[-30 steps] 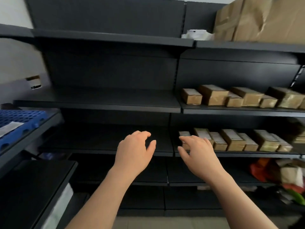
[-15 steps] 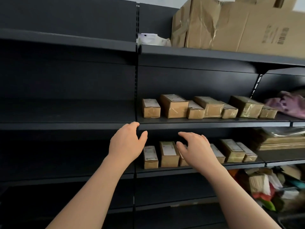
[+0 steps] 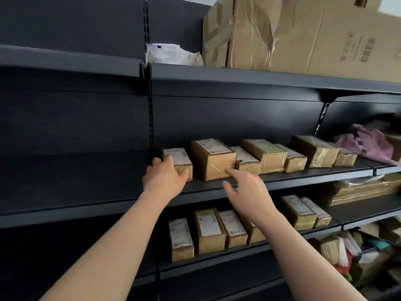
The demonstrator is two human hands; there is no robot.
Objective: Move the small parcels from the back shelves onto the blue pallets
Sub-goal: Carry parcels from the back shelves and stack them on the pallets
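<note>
Parcels: seven middle shelf, six lower shelf; left hand, right hand.

Big cardboard boxes top R, w/ white plastic bags just L of them. Pink bundle mid R; flat cardboard stack below it.

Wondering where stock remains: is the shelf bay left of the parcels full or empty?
Empty: the left bay shows only bare dark shelf boards.
</note>
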